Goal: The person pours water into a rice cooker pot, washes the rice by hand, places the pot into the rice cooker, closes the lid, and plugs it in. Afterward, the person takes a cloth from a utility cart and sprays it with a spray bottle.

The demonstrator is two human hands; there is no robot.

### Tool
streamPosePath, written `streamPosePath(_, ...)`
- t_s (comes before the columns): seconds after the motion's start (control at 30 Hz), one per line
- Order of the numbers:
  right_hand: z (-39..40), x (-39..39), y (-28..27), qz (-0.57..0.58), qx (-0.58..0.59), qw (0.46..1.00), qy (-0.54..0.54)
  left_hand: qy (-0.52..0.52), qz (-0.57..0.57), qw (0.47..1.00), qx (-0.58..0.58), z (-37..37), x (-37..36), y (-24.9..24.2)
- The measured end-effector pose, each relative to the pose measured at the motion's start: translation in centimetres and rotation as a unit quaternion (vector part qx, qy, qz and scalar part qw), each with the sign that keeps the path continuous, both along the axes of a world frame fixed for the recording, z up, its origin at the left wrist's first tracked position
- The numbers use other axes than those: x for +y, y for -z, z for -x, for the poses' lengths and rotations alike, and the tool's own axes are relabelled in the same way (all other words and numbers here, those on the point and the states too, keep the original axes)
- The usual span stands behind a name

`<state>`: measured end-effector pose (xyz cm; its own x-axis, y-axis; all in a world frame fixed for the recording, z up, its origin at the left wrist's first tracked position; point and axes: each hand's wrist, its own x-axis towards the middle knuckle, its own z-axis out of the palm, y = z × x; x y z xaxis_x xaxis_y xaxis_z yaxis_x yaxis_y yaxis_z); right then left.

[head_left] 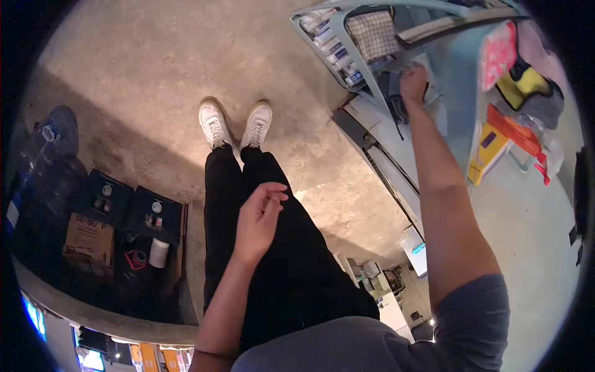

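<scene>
My right hand (414,84) reaches out into a grey-blue rack (365,80). Its fingers are curled closed, and whatever they grip is too blurred to make out. Dark cloth (395,102) with a thin strap hangs just left of that hand. Above it in the rack is a folded checked cloth (372,34), and white packages (331,46) are lined up along the left side. My left hand (263,214) floats in front of my black trousers, fingers loosely curled in with nothing visible in them.
Right of the rack lie a yellow box (486,155), an orange strip (514,131) and a pink patterned cloth (499,56) on a pale surface (539,217). At left stand dark crates (152,208), a cardboard box (90,242), a white roll (159,253) and large plastic bottles (59,136).
</scene>
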<state>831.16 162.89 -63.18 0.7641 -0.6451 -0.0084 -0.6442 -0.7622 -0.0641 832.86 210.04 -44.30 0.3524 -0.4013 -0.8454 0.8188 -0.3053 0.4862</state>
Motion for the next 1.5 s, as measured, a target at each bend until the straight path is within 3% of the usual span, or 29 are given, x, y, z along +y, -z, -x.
streamPosePath(0.07,0.3,-3.1,3.7,0.035,-0.028,0.995,0.092,0.02,-0.001,1.0,0.012,0.7,-0.3,0.8)
streamPosePath(0.13,-0.7,-3.3,3.7,-0.155,-0.061,0.95,0.266,0.04,0.004,0.999,0.017,1.3,-0.4,1.3)
streamPosePath(0.2,-1.2,-4.5,4.4,-0.226,-0.024,0.926,0.301,0.064,0.002,0.997,0.034,1.2,0.1,1.5)
streamPosePath(0.27,0.6,-8.2,7.0,-0.181,0.08,0.957,0.21,0.065,-0.002,0.997,0.041,1.7,0.7,2.1)
streamPosePath(0.3,0.6,-7.7,6.6,-0.032,0.102,0.985,0.137,0.059,-0.004,0.997,0.053,1.6,1.0,2.5)
streamPosePath(0.4,0.4,-6.6,6.1,0.006,0.219,0.972,0.089,0.008,-0.028,0.999,0.038,2.0,2.3,3.5)
streamPosePath(0.5,0.7,-6.5,6.6,0.018,0.191,0.98,0.058,0.007,-0.048,0.998,0.035,1.4,3.2,3.6)
streamPosePath(0.6,0.9,-5.3,6.9,0.013,-0.004,0.977,0.211,-0.014,-0.037,0.999,0.025,0.5,3.3,2.5)
streamPosePath(0.7,-2.4,1.4,0.9,0.036,0.02,0.944,0.329,-0.018,-0.026,0.999,0.003,-0.3,3.1,0.7)
streamPosePath(0.73,-2.6,4.2,-1.3,-0.012,-0.018,0.95,0.311,-0.016,-0.018,1.0,0.005,-0.7,3.0,-0.3)
streamPosePath(0.8,-1.0,6.8,-4.5,0.005,-0.058,0.976,0.21,-0.012,-0.001,1.0,0.003,-1.7,2.6,-2.4)
streamPosePath(0.83,0.8,7.6,-4.9,0.074,-0.06,0.987,0.129,-0.018,0.002,1.0,-0.018,-2.2,2.5,-3.6)
streamPosePath(0.97,3.6,14.9,-12.9,-0.066,-0.161,0.973,0.152,-0.026,0.028,0.995,-0.097,-4.0,2.3,-8.7)
streamPosePath(1.03,4.6,18.7,-17.7,-0.062,-0.122,0.988,0.078,-0.015,0.037,0.992,-0.123,-4.9,2.8,-11.3)
streamPosePath(1.07,4.9,20.3,-19.7,-0.128,-0.124,0.983,0.05,0.024,0.038,0.988,-0.149,-5.4,3.0,-12.9)
streamPosePath(1.13,5.3,23.6,-23.6,-0.286,-0.093,0.952,0.046,0.105,0.038,0.973,-0.203,-6.5,3.3,-16.4)
streamPosePath(1.2,3.2,27.6,-29.6,-0.489,-0.031,0.869,0.063,0.184,0.069,0.913,-0.359,-7.1,3.6,-19.0)
streamPosePath(1.23,1.8,29.4,-32.6,-0.504,0.033,0.863,0.028,0.208,0.062,0.89,-0.401,-7.2,3.6,-20.6)
streamPosePath(1.27,-0.5,31.3,-37.7,-0.544,0.009,0.839,-0.022,0.231,0.055,0.866,-0.44,-7.1,3.5,-22.1)
streamPosePath(1.33,-2.1,33.4,-41.5,-0.599,0.029,0.795,-0.092,0.294,0.096,0.834,-0.457,-8.1,3.6,-25.2)
streamPosePath(1.4,-3.7,34.1,-46.9,-0.553,0.027,0.811,-0.192,0.306,0.115,0.864,-0.383,-7.9,4.3,-25.9)
streamPosePath(1.5,-4.3,33.6,-50.0,-0.559,0.033,0.79,-0.249,0.292,0.087,0.88,-0.365,-8.9,5.4,-28.7)
